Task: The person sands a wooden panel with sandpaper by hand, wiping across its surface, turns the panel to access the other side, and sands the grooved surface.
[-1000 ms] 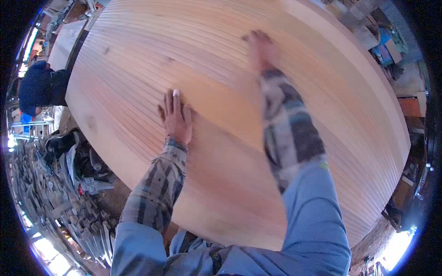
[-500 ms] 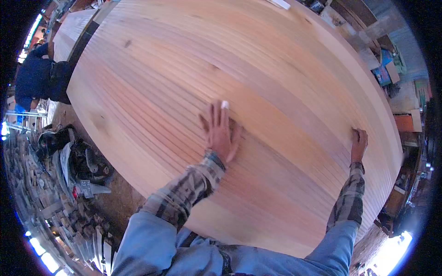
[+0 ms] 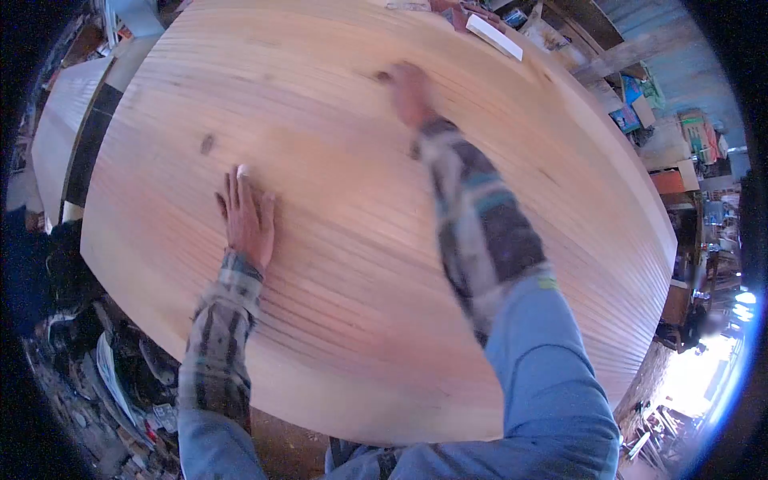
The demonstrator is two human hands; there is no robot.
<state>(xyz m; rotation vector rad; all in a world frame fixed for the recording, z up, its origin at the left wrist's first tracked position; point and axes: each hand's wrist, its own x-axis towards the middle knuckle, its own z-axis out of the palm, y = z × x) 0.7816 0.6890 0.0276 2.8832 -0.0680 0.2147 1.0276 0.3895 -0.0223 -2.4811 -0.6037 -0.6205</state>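
A broad, pale wooden panel with fine parallel ridges and a few dark knots fills the middle of the view. My left hand lies flat on its left part, fingers spread, with a white wrap on one fingertip. Farther up, my right hand is on the panel, blurred, its fingers looking curled together. Whatever it may hold is hidden beneath it.
At the upper left is another pale panel past a dark strip. A dark-clothed person is partly visible at the left edge. A white block rests by the far edge. Wood scraps lie lower left.
My right hand has swept from the panel's right side to its upper middle. My left hand appears farther left, still spread on the wood. The view has shifted.
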